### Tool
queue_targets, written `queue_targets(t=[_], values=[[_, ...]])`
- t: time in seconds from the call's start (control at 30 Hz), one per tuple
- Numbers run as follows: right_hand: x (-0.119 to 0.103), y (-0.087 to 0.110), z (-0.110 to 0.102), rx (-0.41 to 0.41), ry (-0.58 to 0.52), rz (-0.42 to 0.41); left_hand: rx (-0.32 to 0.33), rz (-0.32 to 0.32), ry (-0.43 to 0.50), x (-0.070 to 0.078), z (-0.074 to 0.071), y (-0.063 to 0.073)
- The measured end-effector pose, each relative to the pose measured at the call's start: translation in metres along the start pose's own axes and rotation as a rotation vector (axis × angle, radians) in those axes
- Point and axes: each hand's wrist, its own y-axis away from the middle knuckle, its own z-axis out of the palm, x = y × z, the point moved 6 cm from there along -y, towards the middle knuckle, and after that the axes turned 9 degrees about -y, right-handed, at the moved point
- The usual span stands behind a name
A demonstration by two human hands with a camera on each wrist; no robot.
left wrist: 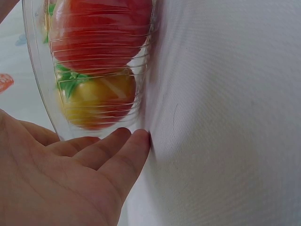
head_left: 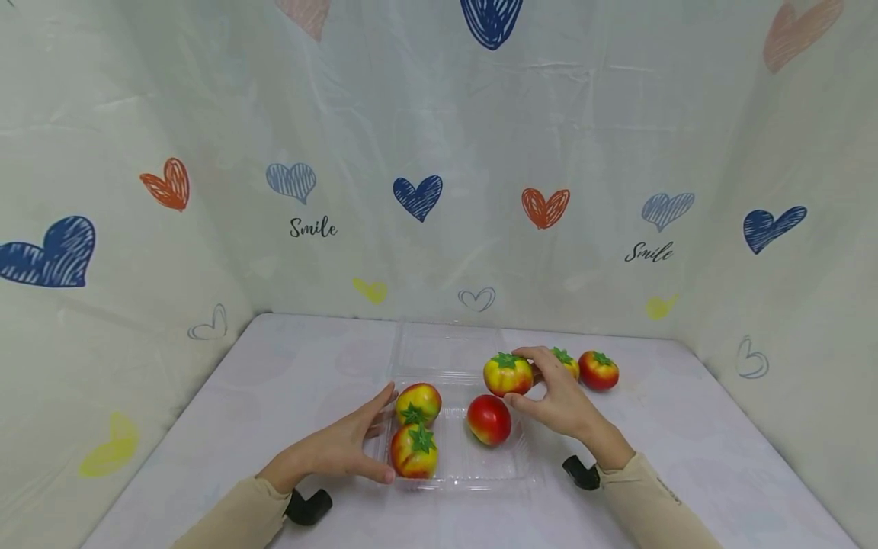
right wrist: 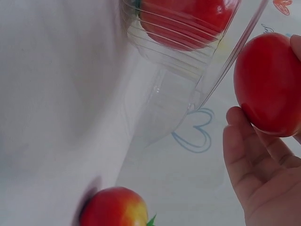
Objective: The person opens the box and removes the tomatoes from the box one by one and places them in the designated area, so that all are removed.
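Observation:
A clear plastic clamshell box (head_left: 473,483) lies with its lid (head_left: 446,351) folded back. Inside sit two yellow-red tomatoes (head_left: 414,451) at the left and a redder tomato (head_left: 489,420) at the right. My right hand (head_left: 565,408) holds another tomato (head_left: 506,375) above the box's back right part; its red underside shows in the right wrist view. Along the box's left side, my left hand (head_left: 336,450) has its thumb and fingers spread. In the left wrist view, its extended fingertips (left wrist: 140,136) are right at the ribbed box wall.
Two more tomatoes lie on the white table (head_left: 686,442) to the right: one (head_left: 599,370) in plain sight, the other (head_left: 565,358) partly hidden behind my right hand. A white curtain (head_left: 590,137) printed with hearts surrounds the table. A black strap piece (head_left: 309,508) shows at each wrist.

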Motion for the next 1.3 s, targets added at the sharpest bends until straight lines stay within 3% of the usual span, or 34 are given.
queue_targets(t=[0.5,0.9,1.3], values=[[0.002,0.000,-0.004,0.011,0.004,0.023,0.001,-0.016,-0.021,0.000,0.000,0.002],[-0.001,0.003,-0.013,0.032,0.031,0.027,-0.003,0.013,-0.002,0.001,0.001,0.001],[0.006,0.011,-0.033,0.079,0.032,0.040,0.005,0.019,-0.034,-0.002,0.000,0.000]])
